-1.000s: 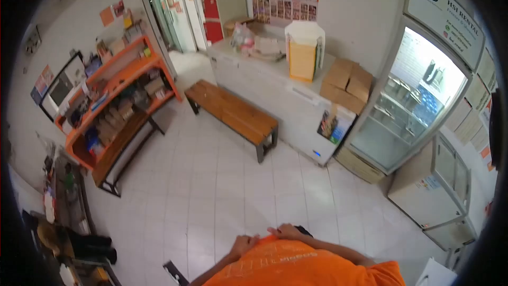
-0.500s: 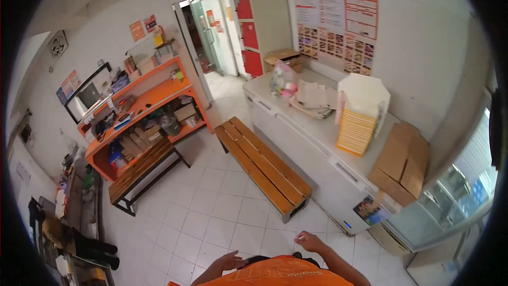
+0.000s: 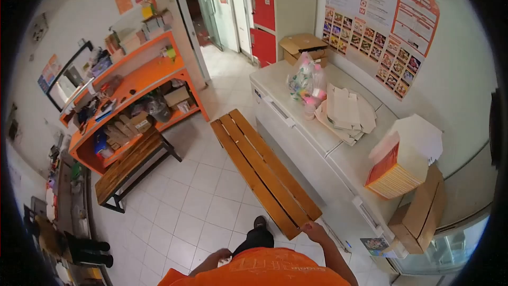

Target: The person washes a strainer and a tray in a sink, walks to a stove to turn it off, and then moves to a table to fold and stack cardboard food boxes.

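Note:
My right hand (image 3: 316,231) is closed, its curled fingers overlapping the near end of a slatted wooden bench (image 3: 264,172) in this view. What it holds, if anything, is hidden. Down at my left hip is my left hand (image 3: 218,257), beside my dark trouser leg, with its fingers largely out of sight and a small patch of white just below them. My orange shirt (image 3: 280,267) fills the bottom middle. One dark shoe (image 3: 260,222) shows on the tiles left of the bench end.
Along the right runs a white chest freezer (image 3: 296,135) carrying flat cardboard pieces (image 3: 346,111), bagged bottles (image 3: 307,82), a stack of yellow-edged boxes (image 3: 389,172) and cartons. Left stand a second bench (image 3: 132,164) and an orange shelf unit (image 3: 153,77). A person (image 3: 79,246) is at lower left; a doorway lies ahead.
I have stepped forward, so the bench and freezer are closer. My right hand now overlaps the bench end; my left hand, earlier with fingers spread, has drawn in to my hip.

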Demonstrator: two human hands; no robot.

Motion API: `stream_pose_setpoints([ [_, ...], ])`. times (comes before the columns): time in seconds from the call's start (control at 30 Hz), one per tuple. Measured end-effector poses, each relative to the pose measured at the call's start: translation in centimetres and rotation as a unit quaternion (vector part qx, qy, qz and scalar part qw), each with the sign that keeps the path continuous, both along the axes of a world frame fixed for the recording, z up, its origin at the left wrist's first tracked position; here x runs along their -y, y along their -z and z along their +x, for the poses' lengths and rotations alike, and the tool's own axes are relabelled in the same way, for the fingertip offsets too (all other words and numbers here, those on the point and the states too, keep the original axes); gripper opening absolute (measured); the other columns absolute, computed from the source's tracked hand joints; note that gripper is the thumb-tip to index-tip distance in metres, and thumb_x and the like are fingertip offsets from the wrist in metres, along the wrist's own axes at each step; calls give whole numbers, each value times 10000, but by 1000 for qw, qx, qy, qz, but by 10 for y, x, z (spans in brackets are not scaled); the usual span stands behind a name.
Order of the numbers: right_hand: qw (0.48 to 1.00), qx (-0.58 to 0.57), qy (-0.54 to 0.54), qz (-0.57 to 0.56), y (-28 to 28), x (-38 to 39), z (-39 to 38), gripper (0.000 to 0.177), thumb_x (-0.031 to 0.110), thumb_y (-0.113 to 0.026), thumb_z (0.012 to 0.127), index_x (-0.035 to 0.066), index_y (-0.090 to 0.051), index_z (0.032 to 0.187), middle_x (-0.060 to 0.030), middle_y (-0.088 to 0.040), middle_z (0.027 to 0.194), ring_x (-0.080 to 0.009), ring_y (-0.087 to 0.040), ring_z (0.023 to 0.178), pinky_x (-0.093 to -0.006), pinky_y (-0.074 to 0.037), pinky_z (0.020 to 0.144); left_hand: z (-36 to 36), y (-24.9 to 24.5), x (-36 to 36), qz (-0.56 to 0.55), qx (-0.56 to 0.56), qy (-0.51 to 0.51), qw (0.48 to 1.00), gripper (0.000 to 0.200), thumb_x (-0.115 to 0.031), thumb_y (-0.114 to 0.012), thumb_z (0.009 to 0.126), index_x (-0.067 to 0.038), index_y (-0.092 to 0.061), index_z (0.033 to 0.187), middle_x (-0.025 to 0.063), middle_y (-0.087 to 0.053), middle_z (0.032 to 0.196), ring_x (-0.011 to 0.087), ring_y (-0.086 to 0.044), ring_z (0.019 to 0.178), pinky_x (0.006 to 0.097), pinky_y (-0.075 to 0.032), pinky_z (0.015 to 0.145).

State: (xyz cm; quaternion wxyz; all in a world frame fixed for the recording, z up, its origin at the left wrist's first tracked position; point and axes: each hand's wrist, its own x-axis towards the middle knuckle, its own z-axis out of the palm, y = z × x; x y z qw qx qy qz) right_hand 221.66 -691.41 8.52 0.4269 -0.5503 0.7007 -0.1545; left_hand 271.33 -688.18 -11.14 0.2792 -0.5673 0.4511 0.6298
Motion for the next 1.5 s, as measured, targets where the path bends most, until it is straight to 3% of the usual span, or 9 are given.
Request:
stream_pose_setpoints([
  [0.1,1000,-1,13,-5,20,39,-3,421,402,-679,894,56,-651,1132,-165,-707,1072,-297,-679,1000,-396,-530,874,14,-77,87,-65,4,-208,976,481,-392,-713,896,-124,-581,1274,79,-673,1111,230,-683,953,450,-565,708],
  [0.43,990,-125,26,-65,-45,133,-16,404,334,-669,895,27,-592,1146,-188,-696,1017,-321,-675,945,-407,-534,842,55,-72,295,-262,-79,-480,834,342,-301,-642,940,-106,-541,1202,115,-697,966,220,-698,803,329,-501,572],
  [0.73,994,-31,99,-21,4,141,-15,454,353,-731,845,54,-597,1159,-158,-695,1036,-302,-669,968,-409,-533,838,-24,-57,301,-289,-200,-265,898,227,-184,-692,885,-52,-641,1062,104,-717,954,200,-700,761,374,-554,645],
  [0.87,997,-34,56,51,-17,156,-27,408,339,-722,845,45,-630,1113,-152,-689,1069,-296,-664,991,-409,-525,849,-189,-205,350,-508,-278,4,815,166,-134,-641,912,-18,-647,1030,139,-699,966,295,-679,890,384,-537,791],
  [0.9,996,-9,87,33,-29,155,-30,395,334,-720,850,43,-636,1104,-153,-694,1051,-295,-668,982,-407,-529,842,-226,-167,380,-623,-306,184,696,184,-132,-618,916,-36,-637,1071,160,-672,1037,339,-649,967,415,-520,834],
  [0.93,992,19,120,19,-32,148,-32,382,329,-718,854,41,-642,1094,-153,-699,1033,-293,-672,973,-405,-532,835,-275,-238,382,-514,-364,92,771,229,-156,-603,924,-34,-611,1118,184,-645,1095,382,-614,1035,461,-501,880],
  [0.97,994,25,102,16,-37,145,-34,382,329,-718,854,41,-642,1094,-153,-699,1033,-293,-672,973,-405,-532,835,-320,-292,392,-550,-426,123,707,266,-188,-615,926,-23,-592,1134,214,-641,1074,394,-614,1034,478,-494,903],
  [1.27,959,92,265,24,-1,48,-115,361,333,-721,849,51,-685,1071,-158,-719,995,-290,-689,936,-408,-542,836,-613,-296,458,-743,-258,353,507,663,-300,-696,873,-44,-417,1416,180,-412,1495,379,-420,1362,523,-407,1071],
  [1.5,962,107,249,-4,16,10,-174,313,292,-716,879,57,-660,1079,-170,-729,960,-308,-711,915,-408,-548,794,-655,-256,506,-487,-145,514,691,628,-356,-695,884,-82,-465,1400,148,-342,1568,368,-387,1399,523,-364,1115],
])
